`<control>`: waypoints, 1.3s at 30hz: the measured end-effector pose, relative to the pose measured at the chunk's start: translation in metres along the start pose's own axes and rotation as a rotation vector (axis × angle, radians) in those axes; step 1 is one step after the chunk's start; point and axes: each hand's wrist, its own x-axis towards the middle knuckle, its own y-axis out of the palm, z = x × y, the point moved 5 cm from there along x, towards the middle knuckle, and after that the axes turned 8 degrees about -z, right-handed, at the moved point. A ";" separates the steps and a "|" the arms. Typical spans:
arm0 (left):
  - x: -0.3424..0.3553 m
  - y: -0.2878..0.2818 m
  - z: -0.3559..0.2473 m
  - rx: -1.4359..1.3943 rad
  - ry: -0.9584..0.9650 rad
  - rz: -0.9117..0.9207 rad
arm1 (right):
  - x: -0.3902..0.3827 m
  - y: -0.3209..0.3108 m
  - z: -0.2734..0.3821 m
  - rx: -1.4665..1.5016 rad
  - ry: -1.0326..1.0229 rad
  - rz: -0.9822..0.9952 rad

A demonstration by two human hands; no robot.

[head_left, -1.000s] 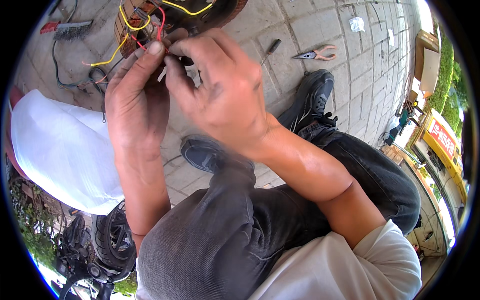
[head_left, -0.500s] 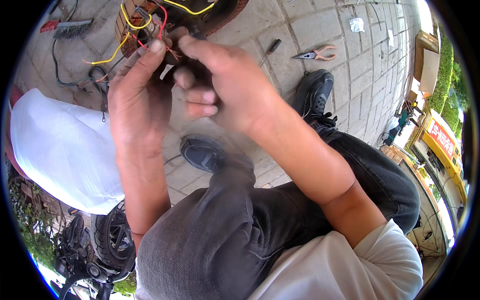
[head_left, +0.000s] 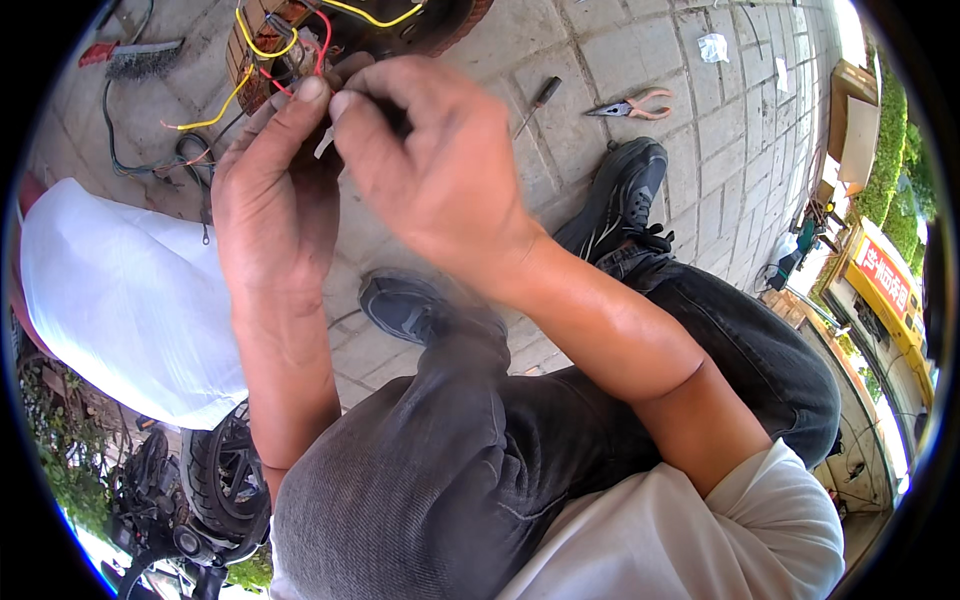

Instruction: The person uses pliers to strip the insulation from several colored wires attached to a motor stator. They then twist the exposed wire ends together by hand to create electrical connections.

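At the top centre a dark wheel (head_left: 420, 25) with brown edging lies behind a bundle of yellow wires (head_left: 215, 121) and red wires (head_left: 325, 40). My left hand (head_left: 275, 190) is closed at the bundle, its thumb pressed by a red wire that runs under it. My right hand (head_left: 425, 165) meets it there, thumb and index finger pinched beside the left fingertips; what they grip is hidden. Dark cables (head_left: 113, 140) trail on the paving left of the wheel.
A screwdriver (head_left: 547, 92) and pliers (head_left: 625, 108) lie on the paving by my right shoe (head_left: 625, 185). A red-handled brush (head_left: 140, 60) lies upper left. White sheeting (head_left: 130, 300) and a motorcycle (head_left: 220, 470) are at left; cardboard (head_left: 850, 120) and a yellow vehicle (head_left: 890, 280) at far right.
Half a second ago my right hand was drawn slightly rightward with fingertips apart and stripped wire ends showing; now it has closed in again against my left fingertips, covering those ends.
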 end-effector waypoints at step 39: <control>0.001 -0.011 0.002 0.004 -0.012 -0.074 | -0.017 0.009 -0.012 0.813 1.275 0.221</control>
